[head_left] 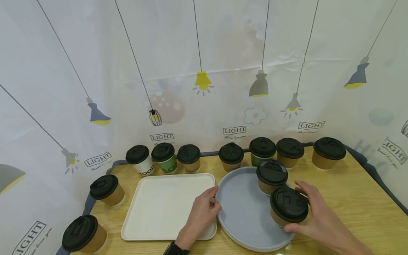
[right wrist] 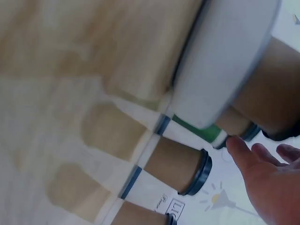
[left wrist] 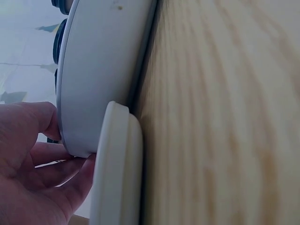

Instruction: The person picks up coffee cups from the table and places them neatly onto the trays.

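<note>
A round grey-blue tray (head_left: 242, 209) with a deep pale side lies on the wooden table. My left hand (head_left: 201, 211) grips its left rim; in the left wrist view the fingers (left wrist: 82, 176) lie against the tray's side (left wrist: 101, 61). Over the tray's right part, my right hand (head_left: 318, 216) holds a brown paper cup with a black lid (head_left: 289, 205), thumb low on its near side and fingers by the lid. Just behind it on the tray stands another lidded brown cup (head_left: 272, 177). The right wrist view has the right hand (right wrist: 272, 180) beside the held cup (right wrist: 276, 89).
A white rectangular tray (head_left: 169, 209) lies left of the round one. Several lidded cups line the table's back edge, among them a white one (head_left: 139, 159) and a green one (head_left: 164, 157). Two brown cups (head_left: 108, 190) (head_left: 84, 233) stand at the left edge. A printed curtain (head_left: 223, 102) hangs behind.
</note>
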### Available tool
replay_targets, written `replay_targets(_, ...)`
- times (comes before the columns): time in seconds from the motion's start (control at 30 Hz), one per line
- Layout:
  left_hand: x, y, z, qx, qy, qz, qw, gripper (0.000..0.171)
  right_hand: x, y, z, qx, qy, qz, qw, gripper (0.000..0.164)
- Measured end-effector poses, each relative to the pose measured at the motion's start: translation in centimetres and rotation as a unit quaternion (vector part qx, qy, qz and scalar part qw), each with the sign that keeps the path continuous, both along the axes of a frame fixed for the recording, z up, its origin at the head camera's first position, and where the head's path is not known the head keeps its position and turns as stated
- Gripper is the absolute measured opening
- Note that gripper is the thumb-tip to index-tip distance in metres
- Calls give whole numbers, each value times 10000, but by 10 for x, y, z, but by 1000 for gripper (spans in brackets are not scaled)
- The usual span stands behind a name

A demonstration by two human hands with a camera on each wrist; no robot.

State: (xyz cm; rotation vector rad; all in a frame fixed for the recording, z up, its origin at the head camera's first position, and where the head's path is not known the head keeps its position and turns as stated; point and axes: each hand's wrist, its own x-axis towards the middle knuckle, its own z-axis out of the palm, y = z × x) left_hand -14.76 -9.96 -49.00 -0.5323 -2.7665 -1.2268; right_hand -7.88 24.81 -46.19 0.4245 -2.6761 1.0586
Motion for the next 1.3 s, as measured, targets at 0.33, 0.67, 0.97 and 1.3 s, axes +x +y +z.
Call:
replay_targets(0.33,2,0,1,398,-598,83,9974,54,-15,30,17,-1304,1371,-231,9817,53)
replay_targets(0.67,5,-5,4,580,-190,359,9975,38,-25,39,17,-1607,1396,-756,9742,46)
replay_targets(0.97,-6,-1,3,16,92,300,9995,35,-31,47,12,-1526,1479,-1272,9688,42)
replay_targets(1.3,-13,3,1,255,-79,-28,9996,44,-33,51,9,-1474,1447,-1467,9674,42)
